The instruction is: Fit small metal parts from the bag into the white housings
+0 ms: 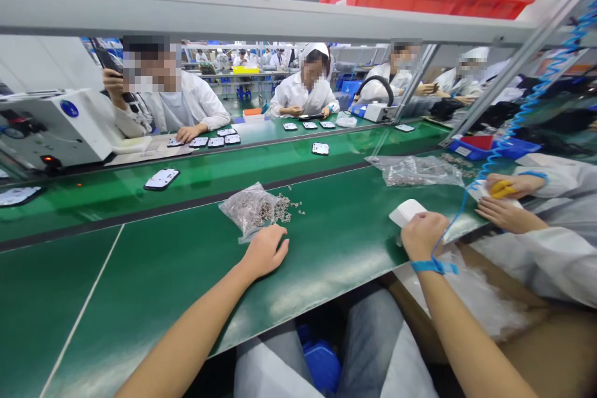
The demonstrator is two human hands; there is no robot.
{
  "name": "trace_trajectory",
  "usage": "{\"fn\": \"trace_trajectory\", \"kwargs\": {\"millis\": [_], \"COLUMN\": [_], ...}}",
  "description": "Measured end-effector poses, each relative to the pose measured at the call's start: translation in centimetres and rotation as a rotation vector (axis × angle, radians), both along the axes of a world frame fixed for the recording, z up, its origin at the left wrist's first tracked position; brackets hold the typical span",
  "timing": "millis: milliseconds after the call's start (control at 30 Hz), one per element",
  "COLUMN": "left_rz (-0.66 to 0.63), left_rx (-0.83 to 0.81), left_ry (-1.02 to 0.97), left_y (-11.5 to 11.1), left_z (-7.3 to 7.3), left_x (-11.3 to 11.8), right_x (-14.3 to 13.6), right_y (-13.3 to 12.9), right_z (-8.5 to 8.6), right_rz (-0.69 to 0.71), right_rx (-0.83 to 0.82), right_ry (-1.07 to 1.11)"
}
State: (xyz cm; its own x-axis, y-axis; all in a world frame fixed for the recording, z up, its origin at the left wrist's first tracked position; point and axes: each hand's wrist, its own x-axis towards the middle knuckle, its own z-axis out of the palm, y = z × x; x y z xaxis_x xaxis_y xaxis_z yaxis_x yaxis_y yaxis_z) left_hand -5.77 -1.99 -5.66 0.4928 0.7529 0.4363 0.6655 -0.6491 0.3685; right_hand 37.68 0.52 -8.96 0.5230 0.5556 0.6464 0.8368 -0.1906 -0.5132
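Observation:
My left hand [265, 252] rests on the green work surface, thumb apart from the fingers, with nothing visible in it. Just beyond its fingertips is a clear plastic bag [245, 208] of small metallic-looking parts. Some loose small parts [283, 206] have spilled from the bag's right side. My right hand [424, 235], wearing a blue wrist strap [433, 266], is closed on a flat white piece with rounded corners [407, 212] at the table's front edge. The hand hides much of that piece, so its exact kind is unclear.
A co-worker's hands [508, 202] are close on my right, with a yellow object. A second parts bag [415, 171] lies beyond my right hand. Blue coiled cord [527, 112] hangs there. White-topped units [161, 178] lie on the green belt [261, 165]; an open carton [550, 348] stands lower right.

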Motion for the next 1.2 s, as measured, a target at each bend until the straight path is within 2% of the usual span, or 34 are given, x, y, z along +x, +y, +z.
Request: {"fn": "trace_trajectory", "kwargs": {"millis": [100,233,333,433,500,567,700,800,900,967,1100,1200], "left_rz": [-0.009,0.029,0.06,0.085,0.106,0.112,0.103,0.101,0.081,0.035,0.009,-0.007], "left_rx": [0.049,0.148,0.222,0.246,0.222,0.223,0.25,0.182,-0.017,-0.215,-0.613,-0.707], "left_ry": [-0.012,-0.082,-0.156,-0.2,-0.231,-0.277,-0.286,-0.314,-0.567,-0.782,-1.079,-1.124], "left_y": [0.0,0.0,0.0,-0.1,-0.2,-0.2,0.2,1.0,2.1,2.9,3.8,3.9], "left_z": [-0.2,-0.3,-0.1,0.2,0.4,0.8,3.0,5.2,6.7,6.7,5.2,4.4], "left_x": [0.0,0.0,0.1,0.0,-0.2,-0.4,0.1,2.1,4.9,6.6,8.0,7.9], "right_x": [-2.9,-9.4,-13.7,-16.8,-18.0,-18.5,-18.3,-18.3,-19.0,-19.4,-19.9,-20.1], "right_y": [-1.2,-3.2,-4.4,-5.5,-6.1,-6.3,-5.5,-4.3,-3.1,-2.7,-2.5,-2.5], "right_z": [0.1,0.7,1.6,2.6,3.4,4.1,5.1,5.4,5.4,5.2,4.6,4.3], "right_rz": [0.112,0.465,0.733,1.034,1.165,1.168,1.026,1.078,1.145,1.169,1.165,1.181], "right_rx": [-0.04,-0.076,-0.105,-0.116,-0.088,-0.038,-0.039,-0.104,-0.144,-0.18,-0.239,-0.256], "right_ry": [-0.023,-0.037,0.073,0.197,0.218,0.216,0.224,0.146,0.102,0.098,0.085,0.08]}}
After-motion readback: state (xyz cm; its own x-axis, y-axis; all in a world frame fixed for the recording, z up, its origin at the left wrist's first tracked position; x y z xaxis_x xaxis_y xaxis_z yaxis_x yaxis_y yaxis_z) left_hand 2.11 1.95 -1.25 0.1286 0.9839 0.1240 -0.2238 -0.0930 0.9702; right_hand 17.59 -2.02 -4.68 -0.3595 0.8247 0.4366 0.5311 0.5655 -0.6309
